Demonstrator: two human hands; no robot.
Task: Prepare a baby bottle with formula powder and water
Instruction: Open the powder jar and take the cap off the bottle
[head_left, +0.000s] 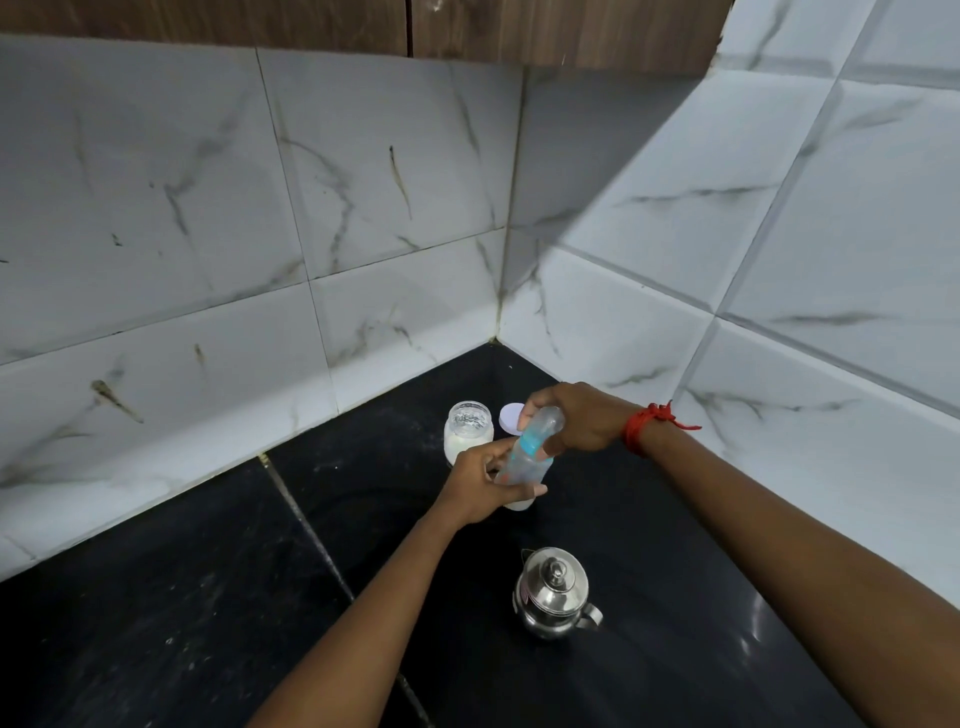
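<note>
Head view: bottle held tilted above the black desk, beside the open jar. Left hand is wrapped around its base, right hand closed on the cap end. Light, smooth plastic is judged slippery; the two-ended grip suits it. Kettle stands apart.

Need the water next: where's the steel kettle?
Head view: the steel kettle stands lid on, on the black counter, nearer the camera than both hands, between the forearms.

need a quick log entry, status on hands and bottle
Left hand and right hand both on bottle, tilted above counter. Open jar right behind. Kettle nearer, clear.
</note>
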